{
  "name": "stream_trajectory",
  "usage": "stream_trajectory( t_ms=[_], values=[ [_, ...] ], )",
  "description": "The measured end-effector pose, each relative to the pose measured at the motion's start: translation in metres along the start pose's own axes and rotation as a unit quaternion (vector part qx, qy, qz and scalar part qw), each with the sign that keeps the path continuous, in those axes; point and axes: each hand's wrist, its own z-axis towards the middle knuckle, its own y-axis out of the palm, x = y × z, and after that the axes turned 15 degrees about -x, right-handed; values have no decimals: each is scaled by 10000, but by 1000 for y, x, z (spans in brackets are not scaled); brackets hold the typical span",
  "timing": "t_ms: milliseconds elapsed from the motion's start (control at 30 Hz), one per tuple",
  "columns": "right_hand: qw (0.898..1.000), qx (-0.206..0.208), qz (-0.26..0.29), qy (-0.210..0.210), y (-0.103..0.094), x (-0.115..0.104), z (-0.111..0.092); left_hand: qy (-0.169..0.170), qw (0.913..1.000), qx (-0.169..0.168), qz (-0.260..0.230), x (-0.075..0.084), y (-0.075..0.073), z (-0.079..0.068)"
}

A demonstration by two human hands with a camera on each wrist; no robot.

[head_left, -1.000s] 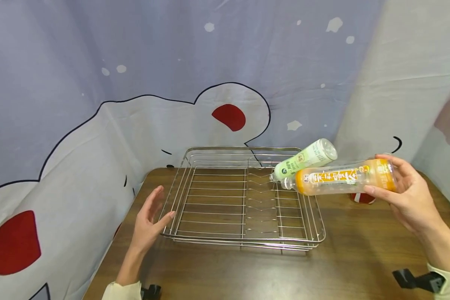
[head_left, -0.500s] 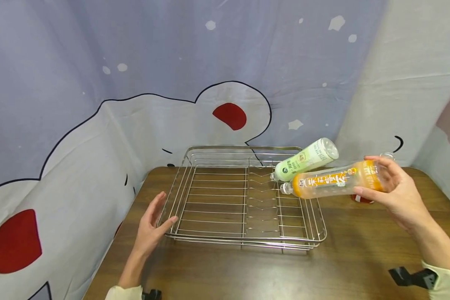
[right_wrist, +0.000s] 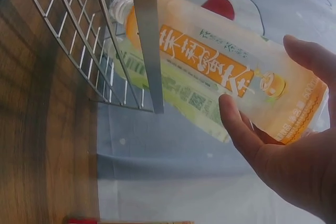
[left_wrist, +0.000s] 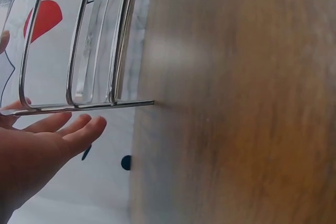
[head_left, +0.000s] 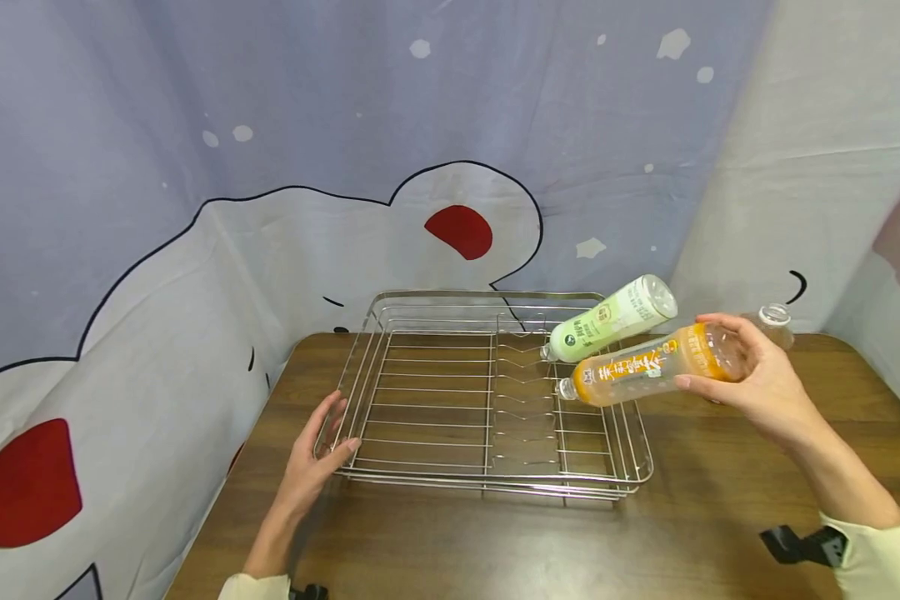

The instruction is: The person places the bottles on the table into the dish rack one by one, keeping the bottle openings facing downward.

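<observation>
My right hand [head_left: 765, 392] grips an orange-labelled clear plastic bottle [head_left: 637, 371] near its base. The bottle leans, its neck low over the right part of a wire dish rack [head_left: 487, 480]. In the right wrist view, thumb and fingers span the bottle's lower end, and a rack bar crosses in front of its shoulder. Behind it, a green-labelled bottle [head_left: 615, 321] rests neck-down and slanted against the rack's back right. My left hand [head_left: 307, 458] is at the rack's left side, thumb over the rim; in the left wrist view its loosely extended fingers [left_wrist: 79, 129] lie right at the rim.
Another clear bottle [head_left: 776, 321] stands behind my right hand, partly hidden. A red-edged item [right_wrist: 131, 222] shows at the bottom of the right wrist view. The rack stands on a wooden table [head_left: 450, 550]; a patterned curtain [head_left: 307, 108] hangs behind and at the sides.
My right hand has moved left and slightly down with the orange-labelled bottle, tilting it more and uncovering the clear bottle behind. The left hand has shifted right, up to the rack's rim.
</observation>
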Motion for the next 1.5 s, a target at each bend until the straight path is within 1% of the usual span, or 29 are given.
stream_trajectory(
  t_ms=[67,100,133,200,433,633,900,1133,1300,1500],
  values=[
    [9985,10,-527,164,3,1,3,-13,10000,-37,-70,0,1,0],
    [9973,6,-700,233,5,1,4,-10,9999,-48,-95,0,1,-1],
    [9958,4,-867,302,6,1,5,-1,9999,-57,-119,0,1,-1],
    [9941,-33,-1011,398,9,2,7,16,9999,-95,-130,0,1,-1],
    [9907,-112,-1237,555,16,4,15,9,9997,-179,-154,0,0,0],
    [9890,-143,-1333,633,17,8,18,-26,9996,-206,-172,-1,0,0],
    [9867,-303,-1496,568,21,7,23,38,9996,-180,-211,-2,-1,1],
    [9832,-392,-1646,690,22,2,23,-6,9997,-182,-165,-2,-1,1],
    [9835,-475,-1623,638,21,3,21,-32,9997,-168,-163,-3,-1,1],
    [9822,-431,-1736,580,21,4,19,-71,9997,-140,-170,-3,-1,1]
  ],
)
